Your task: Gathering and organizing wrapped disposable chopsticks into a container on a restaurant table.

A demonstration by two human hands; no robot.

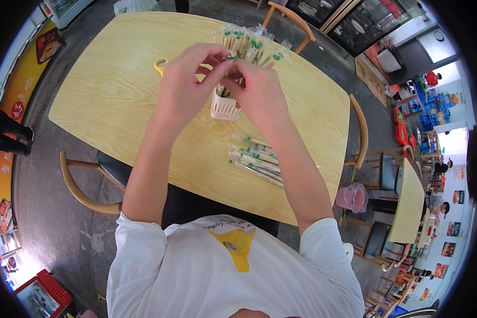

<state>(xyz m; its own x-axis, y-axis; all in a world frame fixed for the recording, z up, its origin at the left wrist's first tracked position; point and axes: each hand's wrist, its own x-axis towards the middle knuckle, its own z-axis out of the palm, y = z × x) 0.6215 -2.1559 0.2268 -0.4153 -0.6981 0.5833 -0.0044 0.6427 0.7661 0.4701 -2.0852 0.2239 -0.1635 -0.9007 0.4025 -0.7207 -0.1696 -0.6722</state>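
Observation:
A white slotted holder stands on the table under my hands, partly hidden by them. Many wrapped chopsticks in clear film with green print rise from it and fan out toward the far side. My left hand and my right hand meet above the holder, thumbs and fingertips closed in a pinch on green-marked wrapped chopsticks. My fingers cover most of the pinched part. Nearer me, beside my right forearm, lies a loose pile of wrapped chopsticks.
Yellow-handled scissors lie left of my left hand, partly covered by it. The pale wooden table has chairs around it, one wooden-armed chair at the near left. A pink lined bin stands on the floor at right.

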